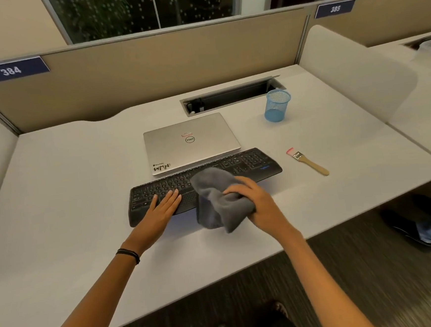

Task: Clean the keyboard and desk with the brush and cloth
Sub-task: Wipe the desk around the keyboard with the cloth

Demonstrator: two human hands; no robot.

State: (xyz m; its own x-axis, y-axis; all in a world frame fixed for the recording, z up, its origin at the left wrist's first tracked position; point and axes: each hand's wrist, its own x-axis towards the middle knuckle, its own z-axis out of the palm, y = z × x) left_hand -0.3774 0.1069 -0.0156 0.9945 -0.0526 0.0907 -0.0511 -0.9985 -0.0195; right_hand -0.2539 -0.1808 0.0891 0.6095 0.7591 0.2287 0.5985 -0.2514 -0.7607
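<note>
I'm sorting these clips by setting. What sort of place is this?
Probably an open-plan office or study hall with numbered cubicle seats: the tan partitions carry plate 384 and plate 385, the desk has a built-in cable tray, and a closed laptop sits behind a keyboard.

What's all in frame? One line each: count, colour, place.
keyboard: 1, black, front-centre of desk
cloth: 1, grey, over the keyboard's middle
brush: 1, wooden handle, pink-tipped bristles, on desk right of keyboard
laptop: 1, silver, closed, behind keyboard
mesh cup: 1, blue, back right of laptop
cable slot: 1, dark, open, back of desk
desk: 1, light grey
number plates: 2, blue, 384 and 385, on partitions
wristband: 1, black, left wrist
left hand: flat on keyboard's left half
right hand: grips cloth
</note>
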